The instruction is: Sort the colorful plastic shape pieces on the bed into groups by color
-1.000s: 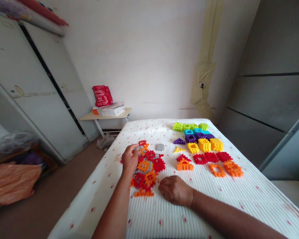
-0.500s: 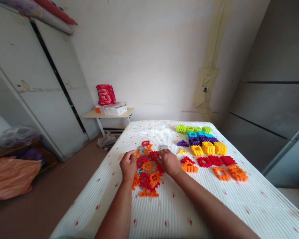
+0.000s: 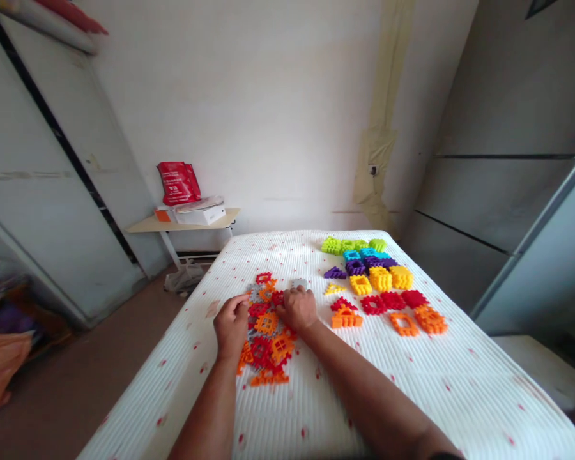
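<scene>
A mixed pile of red, orange and grey plastic interlocking blocks [image 3: 267, 323] lies on the white quilted bed surface [image 3: 316, 409]. My left hand [image 3: 232, 324] is at the pile's left edge, its fingers curled and thumb drawn in; whatever they hold, if anything, is hidden. On the other side, my right hand [image 3: 299, 308] reaches over the pile's right edge with bent fingers. Its fingertips touch around a red block [image 3: 278, 298], and part of that block is covered. Just beyond the right fingers lies a flat grey block [image 3: 299, 282].
Blocks sorted by colour stand in rows at right: green [image 3: 347, 245], blue [image 3: 352, 255], purple [image 3: 356, 267], yellow [image 3: 380, 278], red [image 3: 391, 301] and orange [image 3: 430, 319]. A small table [image 3: 148, 224] with a red bag [image 3: 178, 183] stands by the wall.
The view has turned to the right, so everything appears farther left. My right hand has come slightly closer to the pile; my left hand stays at its left edge.
</scene>
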The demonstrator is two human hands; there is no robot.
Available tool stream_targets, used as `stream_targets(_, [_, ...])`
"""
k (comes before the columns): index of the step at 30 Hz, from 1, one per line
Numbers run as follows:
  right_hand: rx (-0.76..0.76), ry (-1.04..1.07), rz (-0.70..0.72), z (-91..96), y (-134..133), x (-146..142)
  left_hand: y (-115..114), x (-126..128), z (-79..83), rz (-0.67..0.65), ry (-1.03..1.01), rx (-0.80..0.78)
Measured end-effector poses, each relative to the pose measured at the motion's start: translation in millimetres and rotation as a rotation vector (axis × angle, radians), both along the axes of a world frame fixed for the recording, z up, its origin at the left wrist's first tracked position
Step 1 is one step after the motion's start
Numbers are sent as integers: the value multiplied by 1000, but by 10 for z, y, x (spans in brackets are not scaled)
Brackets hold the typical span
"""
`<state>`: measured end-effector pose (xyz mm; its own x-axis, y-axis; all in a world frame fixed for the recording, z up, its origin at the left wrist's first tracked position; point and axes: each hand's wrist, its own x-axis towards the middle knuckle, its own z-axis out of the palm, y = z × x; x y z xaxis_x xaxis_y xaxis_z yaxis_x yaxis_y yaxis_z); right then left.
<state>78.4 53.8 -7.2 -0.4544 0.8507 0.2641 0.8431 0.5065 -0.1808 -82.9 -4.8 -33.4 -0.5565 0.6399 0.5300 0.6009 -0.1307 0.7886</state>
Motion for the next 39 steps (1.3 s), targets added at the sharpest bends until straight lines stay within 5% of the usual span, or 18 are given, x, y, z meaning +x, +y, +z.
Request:
stream_targets(8, [0,145,191,200,-91,212,-13,102,65,-221,29,-3])
stream_targets(15, [-145,404,467,151,-115,281,-46,134,26,-337,-469,-88])
stream_targets(20, [-172,477,380,105,-96,269,-35,147,7,-485,-574,-90])
stream_targets(25, [3,526,257,164,-168,278,-12,226,27,-490,-593,-110])
stream_targets(31, [178,459,330,138,-271,219,-18,229,37,-472,-672,-40])
stream_targets(39, [173,544,365,70,-268,138,-105,312,172,-591,-600,-126])
